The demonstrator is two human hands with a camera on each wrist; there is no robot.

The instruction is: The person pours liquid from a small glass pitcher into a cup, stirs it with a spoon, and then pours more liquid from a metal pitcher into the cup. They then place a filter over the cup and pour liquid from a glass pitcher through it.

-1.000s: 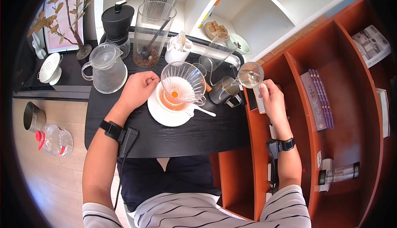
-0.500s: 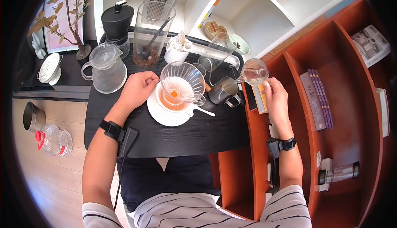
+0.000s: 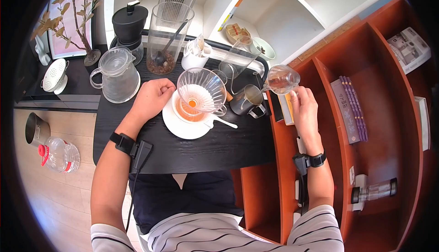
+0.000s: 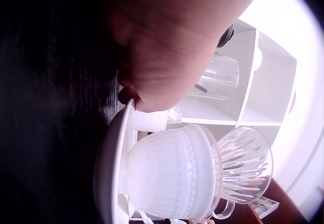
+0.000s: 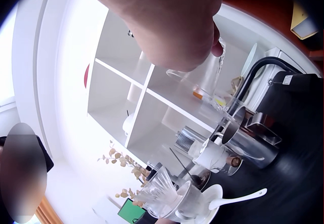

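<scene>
My right hand (image 3: pixel 305 110) grips a small clear glass jug (image 3: pixel 283 79) by its handle. This jug tilts left, its spout above the metal pitcher (image 3: pixel 249 99); whether liquid falls is hard to tell. My left hand (image 3: pixel 154 97) pinches the near-left rim of the white saucer (image 4: pixel 109 168), beside the white cup (image 4: pixel 167 171). Orange-brown liquid (image 3: pixel 186 112) shows in the cup. A ribbed clear dripper (image 3: pixel 202 90) leans over the cup's rim. A white spoon (image 3: pixel 226 122) lies on the saucer's right side.
Behind stand a glass server (image 3: pixel 120 76), a black grinder (image 3: pixel 130 23), a tall glass cylinder (image 3: pixel 168 37), a white cup with packets (image 3: pixel 196 55) and a clear vessel (image 3: pixel 240 58). Red-brown shelving (image 3: pixel 320 133) borders the table (image 3: pixel 183 156) on the right.
My right hand has shifted slightly right, and the glass jug has tipped further towards the metal pitcher. My left hand has stayed at the saucer.
</scene>
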